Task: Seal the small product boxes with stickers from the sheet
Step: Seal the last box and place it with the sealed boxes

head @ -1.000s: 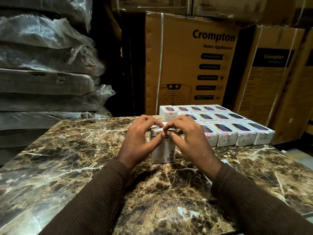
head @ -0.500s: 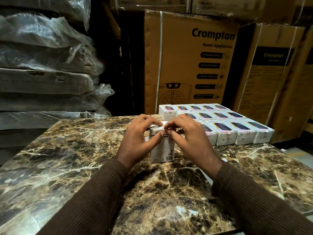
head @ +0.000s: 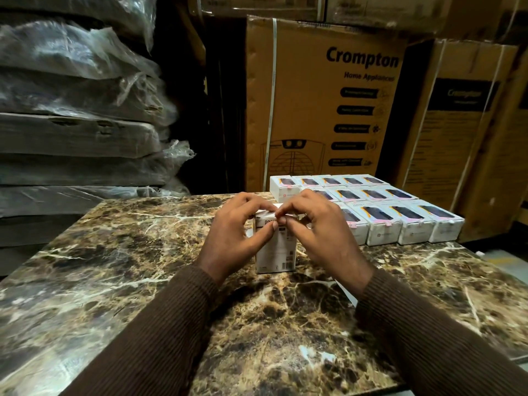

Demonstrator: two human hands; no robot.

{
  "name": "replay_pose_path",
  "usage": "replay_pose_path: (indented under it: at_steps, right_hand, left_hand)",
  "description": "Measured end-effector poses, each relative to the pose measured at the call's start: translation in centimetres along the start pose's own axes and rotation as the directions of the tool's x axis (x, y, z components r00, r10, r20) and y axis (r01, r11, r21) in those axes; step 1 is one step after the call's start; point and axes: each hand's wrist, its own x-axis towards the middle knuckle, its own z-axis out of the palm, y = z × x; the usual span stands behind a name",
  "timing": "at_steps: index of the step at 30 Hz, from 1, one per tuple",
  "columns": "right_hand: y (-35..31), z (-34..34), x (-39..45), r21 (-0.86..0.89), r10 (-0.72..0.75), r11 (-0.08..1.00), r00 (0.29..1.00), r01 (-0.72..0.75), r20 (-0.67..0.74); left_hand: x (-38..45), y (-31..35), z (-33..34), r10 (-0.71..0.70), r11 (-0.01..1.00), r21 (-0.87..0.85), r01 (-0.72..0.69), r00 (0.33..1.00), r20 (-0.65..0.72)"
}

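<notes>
Box (head: 275, 252) upright at frame centre on marble table (head: 114, 252). Left hand (head: 234, 235) and right hand (head: 323, 235) curl around its top, fingertips pinching the flap. Finished boxes (head: 383, 221) grouped upper right.

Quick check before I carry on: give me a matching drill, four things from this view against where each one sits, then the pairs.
Things:
1. upright box
2. rows of boxes
3. Crompton carton
4. plastic-wrapped stacks

Places:
A. behind the table, centre
B. far right part of the table
C. between both hands
D. left of the table

Pairs: 1-C, 2-B, 3-A, 4-D
</notes>
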Motion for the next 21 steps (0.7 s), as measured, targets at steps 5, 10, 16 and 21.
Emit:
replay_pose_path:
  at_steps: [5, 10, 16, 21]
  right_hand:
    - [-0.26, -0.56, -0.16, 0.009, 0.029, 1.0, 0.999, -0.029, 0.044]
    - [-0.46, -0.45, 0.16, -0.006, 0.021, 1.0, 1.0, -0.021, 0.016]
    - [-0.67, 0.16, 0.07, -0.077, 0.017, 0.997, 1.0, -0.016, 0.006]
    - [-0.47, -0.38, 0.23, -0.069, 0.038, 0.997, 0.998, -0.034, 0.044]
  left_hand:
    - [0.02, -0.01, -0.18, 0.006, 1.0, 0.005, -0.006, 1.0, 0.01]
    - [-0.04, 0.18, -0.3, 0.018, 1.0, 0.001, -0.018, 1.0, 0.004]
    - [-0.04, 0.07, -0.34, 0.015, 1.0, -0.011, -0.015, 1.0, 0.014]
    - [0.0, -0.01, -0.23, 0.003, 1.0, 0.002, -0.003, 1.0, 0.02]
